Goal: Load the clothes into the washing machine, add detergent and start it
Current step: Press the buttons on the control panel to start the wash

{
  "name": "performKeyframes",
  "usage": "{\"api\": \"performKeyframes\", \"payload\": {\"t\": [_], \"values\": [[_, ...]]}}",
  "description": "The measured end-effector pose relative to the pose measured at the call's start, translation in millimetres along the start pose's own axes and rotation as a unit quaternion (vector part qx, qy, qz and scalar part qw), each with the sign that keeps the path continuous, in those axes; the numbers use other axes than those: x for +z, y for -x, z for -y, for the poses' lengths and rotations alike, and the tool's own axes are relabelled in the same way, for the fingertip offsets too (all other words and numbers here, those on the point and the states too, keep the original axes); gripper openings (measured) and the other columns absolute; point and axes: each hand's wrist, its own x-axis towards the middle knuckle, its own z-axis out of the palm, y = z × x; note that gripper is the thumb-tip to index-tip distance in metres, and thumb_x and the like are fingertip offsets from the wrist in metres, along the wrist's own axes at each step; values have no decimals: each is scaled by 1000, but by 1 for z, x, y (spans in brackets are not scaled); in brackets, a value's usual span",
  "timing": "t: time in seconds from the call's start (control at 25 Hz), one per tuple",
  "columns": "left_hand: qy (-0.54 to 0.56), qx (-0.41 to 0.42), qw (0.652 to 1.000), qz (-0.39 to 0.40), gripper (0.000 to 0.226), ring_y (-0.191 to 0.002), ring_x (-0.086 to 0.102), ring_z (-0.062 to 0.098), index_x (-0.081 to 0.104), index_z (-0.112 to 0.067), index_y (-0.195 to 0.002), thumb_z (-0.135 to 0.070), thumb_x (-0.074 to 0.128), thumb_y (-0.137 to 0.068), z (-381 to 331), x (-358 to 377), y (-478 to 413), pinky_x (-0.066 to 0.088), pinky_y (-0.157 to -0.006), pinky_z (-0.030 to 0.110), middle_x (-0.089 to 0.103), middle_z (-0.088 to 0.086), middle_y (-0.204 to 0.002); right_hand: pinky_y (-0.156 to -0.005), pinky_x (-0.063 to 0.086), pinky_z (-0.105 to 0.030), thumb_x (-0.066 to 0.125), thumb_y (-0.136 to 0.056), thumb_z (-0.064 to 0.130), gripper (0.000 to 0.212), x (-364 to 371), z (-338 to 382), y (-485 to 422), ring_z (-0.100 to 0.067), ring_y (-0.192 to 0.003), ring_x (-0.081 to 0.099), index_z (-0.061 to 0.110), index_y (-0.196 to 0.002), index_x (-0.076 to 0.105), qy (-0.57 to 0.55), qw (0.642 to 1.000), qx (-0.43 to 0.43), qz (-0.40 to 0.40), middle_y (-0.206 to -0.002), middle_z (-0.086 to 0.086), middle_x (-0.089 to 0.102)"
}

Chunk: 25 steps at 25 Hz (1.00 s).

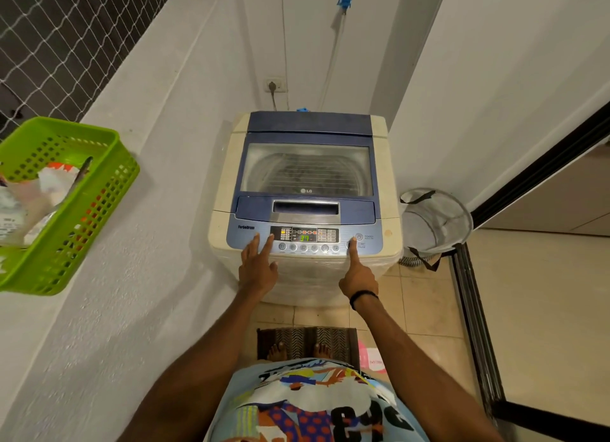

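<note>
A white top-loading washing machine (386, 177) with a blue lid stands in front of me, lid closed. Through the lid window (307, 171) the drum and dark clothes show dimly. The control panel (305, 238) is lit and its green display reads 37. My left hand (257, 266) rests flat on the left end of the panel, fingers spread. My right hand (358, 273) has its index finger stretched out, tip on the start/pause button at the right end; the other fingers are curled.
A green plastic basket (82, 210) with packets sits on the white ledge at left. A round mesh laundry hamper (435, 224) stands right of the machine. A sliding door track (475, 326) runs along the right. A mat (307, 342) lies under my feet.
</note>
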Motion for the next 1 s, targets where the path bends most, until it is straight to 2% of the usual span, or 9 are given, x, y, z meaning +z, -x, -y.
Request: {"api": "performKeyframes", "payload": {"t": [0.24, 0.48, 0.68, 0.8, 1.0], "values": [[-8, 13, 1000, -5, 78, -149, 14, 31, 21, -34, -154, -21, 64, -90, 4, 5, -1, 42, -107, 55, 10, 3, -164, -60, 49, -34, 54, -86, 3, 108, 8, 0, 2, -22, -64, 58, 46, -146, -24, 29, 1000, 4, 9, -67, -3, 55], [-5, 24, 1000, -14, 80, -149, 13, 32, 19, -32, -155, -18, 63, -89, 5, 7, 2, 42, -105, 53, 9, 5, -164, -62, 49, -34, 52, -86, 3, 107, 6, -2, 3, -24, -65, 58, 46, -146, -24, 52, 999, -2, 10, -74, -7, 60], [-2, 27, 999, -16, 81, -149, 14, 32, 20, -32, -154, -20, 65, -88, 5, 9, 0, 42, -106, 53, 10, 6, -164, -62, 48, -34, 53, -87, 4, 105, 4, -2, 3, -23, -64, 56, 45, -147, -24, 58, 998, -4, 9, -75, -7, 60], [-3, 29, 999, -14, 82, -149, 12, 31, 18, -32, -155, -21, 65, -88, 5, 9, 0, 41, -106, 54, 8, 5, -165, -63, 51, -36, 53, -87, 3, 108, 7, -2, 2, -22, -62, 56, 45, -146, -26, 57, 998, -3, 9, -70, -6, 57], [-12, 30, 999, -14, 88, -149, 12, 32, 16, -33, -155, -26, 69, -86, 3, 7, 4, 43, -106, 54, 7, 5, -165, -64, 54, -38, 55, -86, 3, 110, 13, -3, 3, -24, -64, 59, 44, -146, -27, 54, 999, -5, -1, -74, -8, 61]]}}
